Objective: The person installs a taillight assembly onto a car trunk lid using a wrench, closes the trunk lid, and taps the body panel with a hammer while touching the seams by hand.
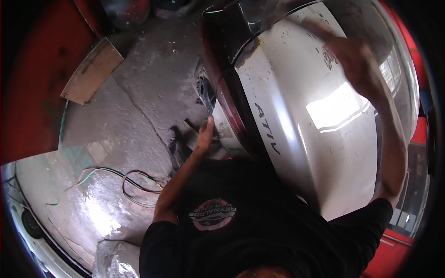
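A silver-white car trunk lid (296, 106) with the letters ATIV lies in front of me, its paint scuffed and chipped near the far edge. My right hand (350, 58) reaches over the lid's upper part by the scuffs; motion smears its fingers, so contact with the panel is unclear. Low by the bumper corner (222, 132), my left hand (205, 134) is closed with the thumb pointing up. A short dark stick-like piece (189, 124) shows beside its fingers; what it is remains unclear. A dark red tail light (229, 99) runs along the car's edge.
Green and red hoses (125, 176) lie coiled on the concrete floor (148, 83). A brown board (92, 72) leans by a red panel (32, 83) at left. A plastic-wrapped item (116, 259) stands lower left, near a white car (34, 231). Rear glass (389, 51) borders the lid.
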A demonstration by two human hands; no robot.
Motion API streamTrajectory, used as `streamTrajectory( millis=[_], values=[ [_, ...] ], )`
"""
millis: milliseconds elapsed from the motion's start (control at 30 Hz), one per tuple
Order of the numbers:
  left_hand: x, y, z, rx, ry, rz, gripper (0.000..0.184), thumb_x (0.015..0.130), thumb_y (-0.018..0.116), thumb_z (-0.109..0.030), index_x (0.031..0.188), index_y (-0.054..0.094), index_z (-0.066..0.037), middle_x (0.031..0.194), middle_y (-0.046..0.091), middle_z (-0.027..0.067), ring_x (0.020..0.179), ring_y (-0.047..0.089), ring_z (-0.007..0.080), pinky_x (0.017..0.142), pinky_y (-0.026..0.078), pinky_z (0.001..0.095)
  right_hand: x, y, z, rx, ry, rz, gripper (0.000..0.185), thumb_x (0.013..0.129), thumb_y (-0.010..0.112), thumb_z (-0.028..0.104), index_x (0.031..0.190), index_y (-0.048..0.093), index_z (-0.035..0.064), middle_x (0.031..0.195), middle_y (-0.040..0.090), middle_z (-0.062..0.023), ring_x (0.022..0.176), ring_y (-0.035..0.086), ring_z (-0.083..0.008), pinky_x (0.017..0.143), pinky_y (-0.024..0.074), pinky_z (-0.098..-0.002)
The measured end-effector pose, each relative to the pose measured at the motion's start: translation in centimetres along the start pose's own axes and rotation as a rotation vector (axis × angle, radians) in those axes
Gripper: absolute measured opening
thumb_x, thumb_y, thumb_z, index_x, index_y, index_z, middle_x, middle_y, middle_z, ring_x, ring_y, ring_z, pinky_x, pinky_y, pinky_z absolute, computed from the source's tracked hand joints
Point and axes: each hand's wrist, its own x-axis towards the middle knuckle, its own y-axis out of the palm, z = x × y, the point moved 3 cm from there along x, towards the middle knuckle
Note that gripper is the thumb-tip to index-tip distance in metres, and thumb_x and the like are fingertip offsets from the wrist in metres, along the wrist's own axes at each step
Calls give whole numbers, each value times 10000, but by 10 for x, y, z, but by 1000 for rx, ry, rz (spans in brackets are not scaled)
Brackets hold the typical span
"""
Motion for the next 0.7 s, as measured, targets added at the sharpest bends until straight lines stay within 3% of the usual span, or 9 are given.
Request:
streamTrajectory(
  millis=[133, 167, 267, 333, 400, 533, 567, 667, 700],
  values=[
    [7, -6, 8, 53, 0, 6, 877, 1007, 414, -737, 1350, 599, 50, 1215, 671, 146, 1072, 666, 240, 904, 562, 367, 2, -5, -3, -8, 110, 28, 408, 1080, 499, 161, 1478, 582, 192, 578, 498, -90, 466, 494, -166, 527, 454, -378],
    [9, -7, 13, 53, 0, 5, 877, 1007, 414, -737, 1350, 599, 50, 1215, 671, 146, 1072, 666, 240, 904, 562, 367, 1, -16, -7, 4, 207, 86, 428, 1081, 494, 167, 1503, 549, 126, 1009, 762, -140, 584, 599, -160, 636, 528, -381],
    [13, -8, 18, 35, 13, -30, 867, 1008, 418, -734, 1358, 591, 40, 1213, 668, 145, 1066, 664, 235, 907, 559, 361, 6, -33, -7, -14, 326, 7, 430, 1075, 488, 146, 1499, 549, 106, 992, 760, -129, 640, 621, -143, 659, 540, -369],
    [8, -7, 12, 21, -26, 37, 858, 1009, 423, -729, 1373, 574, 33, 1224, 660, 148, 1070, 666, 242, 894, 571, 378, 1, 0, -18, -43, -1, -230, 433, 1068, 494, 144, 1497, 556, 117, 784, 697, -100, 622, 600, -147, 661, 517, -390],
    [8, -6, 15, 4, -17, 29, 860, 1007, 426, -729, 1378, 567, 34, 1225, 659, 151, 1069, 670, 252, 880, 582, 394, 9, 1, 17, -161, 176, 256, 442, 1055, 525, 114, 1497, 551, 117, 818, 708, -118, 590, 618, -191, 673, 555, -377],
    [14, -10, 20, 0, -22, 51, 868, 1001, 434, -732, 1379, 560, 39, 1226, 657, 165, 1066, 680, 282, 840, 609, 434, 9, -1, -4, -71, 58, 70, 491, 1030, 566, 64, 1515, 528, 135, 1111, 765, -167, 534, 577, -181, 554, 548, -352],
    [15, -9, 21, -2, -21, 51, 868, 1001, 434, -732, 1379, 560, 39, 1226, 657, 165, 1066, 680, 282, 840, 609, 434, 11, 1, -9, -73, -86, -70, 471, 1039, 531, 55, 1505, 538, 129, 1260, 724, -175, 547, 602, -155, 544, 556, -349],
    [14, -8, 22, 22, -39, -27, 887, 1016, 388, -731, 1326, 634, 62, 1197, 709, 181, 1106, 660, 265, 977, 507, 380, 6, -2, -6, -141, -109, -200, 457, 1052, 510, 72, 1506, 534, 126, 1244, 731, -174, 581, 655, -181, 587, 578, -379],
    [14, -8, 23, 15, -46, -24, 888, 1016, 387, -731, 1326, 634, 64, 1196, 710, 183, 1108, 657, 266, 986, 498, 380, 5, 8, -7, -69, -198, -168, 438, 1012, 629, 111, 1447, 598, 152, 801, 744, -115, 634, 698, -199, 633, 614, -354]
  ],
)
